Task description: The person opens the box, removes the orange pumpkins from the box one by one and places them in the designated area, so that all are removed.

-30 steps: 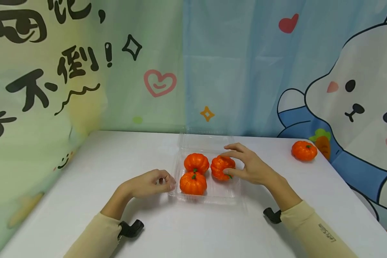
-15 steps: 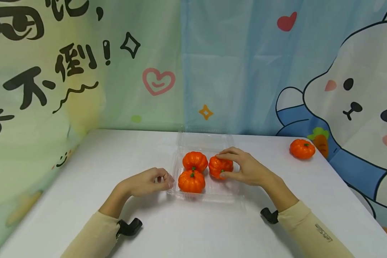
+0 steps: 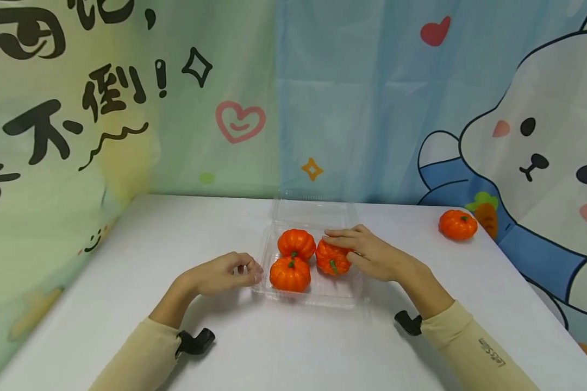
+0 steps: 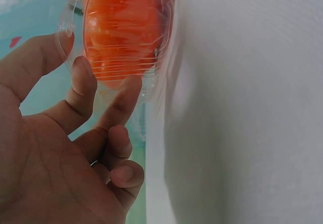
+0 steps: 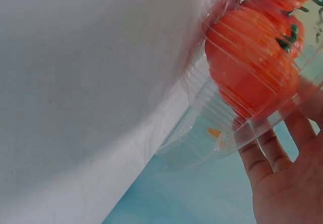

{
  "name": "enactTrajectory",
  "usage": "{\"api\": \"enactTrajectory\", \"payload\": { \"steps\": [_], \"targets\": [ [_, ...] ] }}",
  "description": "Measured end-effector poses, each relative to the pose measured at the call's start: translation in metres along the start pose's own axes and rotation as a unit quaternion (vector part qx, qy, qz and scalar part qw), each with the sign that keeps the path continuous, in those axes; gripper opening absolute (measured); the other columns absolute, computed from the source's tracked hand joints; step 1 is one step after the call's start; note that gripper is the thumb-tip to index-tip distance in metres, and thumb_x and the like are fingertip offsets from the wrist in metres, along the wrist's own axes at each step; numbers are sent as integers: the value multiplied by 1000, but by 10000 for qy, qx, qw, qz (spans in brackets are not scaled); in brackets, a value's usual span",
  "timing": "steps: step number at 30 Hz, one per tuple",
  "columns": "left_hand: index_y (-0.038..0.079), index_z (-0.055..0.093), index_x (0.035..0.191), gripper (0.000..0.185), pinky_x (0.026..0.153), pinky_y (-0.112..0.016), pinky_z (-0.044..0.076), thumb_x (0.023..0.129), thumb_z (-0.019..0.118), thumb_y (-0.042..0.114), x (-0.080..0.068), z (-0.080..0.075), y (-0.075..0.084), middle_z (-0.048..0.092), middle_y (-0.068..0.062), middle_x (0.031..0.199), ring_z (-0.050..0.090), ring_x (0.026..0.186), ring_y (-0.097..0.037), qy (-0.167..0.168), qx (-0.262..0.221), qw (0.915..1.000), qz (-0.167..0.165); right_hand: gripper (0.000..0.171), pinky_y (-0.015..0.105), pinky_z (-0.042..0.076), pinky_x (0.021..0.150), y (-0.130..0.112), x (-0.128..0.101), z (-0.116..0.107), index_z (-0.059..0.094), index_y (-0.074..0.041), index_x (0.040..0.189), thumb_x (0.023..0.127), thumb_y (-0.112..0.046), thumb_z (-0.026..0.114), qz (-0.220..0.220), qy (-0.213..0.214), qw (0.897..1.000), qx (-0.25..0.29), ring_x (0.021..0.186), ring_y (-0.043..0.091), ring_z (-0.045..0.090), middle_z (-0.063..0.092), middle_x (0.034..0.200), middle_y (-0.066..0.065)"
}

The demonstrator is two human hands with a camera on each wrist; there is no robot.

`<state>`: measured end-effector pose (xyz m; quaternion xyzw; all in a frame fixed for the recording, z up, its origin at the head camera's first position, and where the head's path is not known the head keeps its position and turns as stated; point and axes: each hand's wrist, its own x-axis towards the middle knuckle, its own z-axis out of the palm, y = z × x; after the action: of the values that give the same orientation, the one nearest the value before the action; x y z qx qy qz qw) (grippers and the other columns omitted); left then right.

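Observation:
Three small orange pumpkins sit in a clear plastic clamshell box (image 3: 318, 300), two at its left, one behind the other. My right hand (image 3: 372, 254) lies over the right-hand pumpkin (image 3: 333, 263), its fairly straight fingers across the top and its thumb by the right side. In the right wrist view, these fingers (image 5: 255, 158) show beyond the clear wall, against the pumpkin. My left hand (image 3: 225, 273) holds the box at its left edge; in the left wrist view the thumb (image 4: 48, 50) touches the thin rim and bent fingers meet the wall.
Another orange pumpkin (image 3: 457, 225) stands at the table's back right corner. The clear lid (image 3: 315, 212) lies raised open behind the box, near the back edge. A printed curtain (image 3: 352, 98) hangs behind the white table (image 3: 293, 347). Each wrist carries a black camera mount.
My right thumb has drawn back from the front of the right-hand pumpkin, and the fingers now lie flatter on top. That pumpkin has tilted, its stem facing forward. My left hand stays at the box edge.

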<state>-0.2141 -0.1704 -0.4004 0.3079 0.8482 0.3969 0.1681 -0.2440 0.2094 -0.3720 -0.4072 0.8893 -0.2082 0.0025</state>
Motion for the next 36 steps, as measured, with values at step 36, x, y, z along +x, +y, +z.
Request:
{"api": "enactTrajectory", "payload": {
  "steps": [36],
  "targets": [
    [15,64,90,19,90,-37,45,101,62,30,0,0,1,70,2,110,58,104,-19,-21,76,10000,-27,75,43,55,98,8,-14,-12,57,-16,144,78,-17,92,-267,1160,9929,55,129,25,53,50,141,6]
  ]
}}
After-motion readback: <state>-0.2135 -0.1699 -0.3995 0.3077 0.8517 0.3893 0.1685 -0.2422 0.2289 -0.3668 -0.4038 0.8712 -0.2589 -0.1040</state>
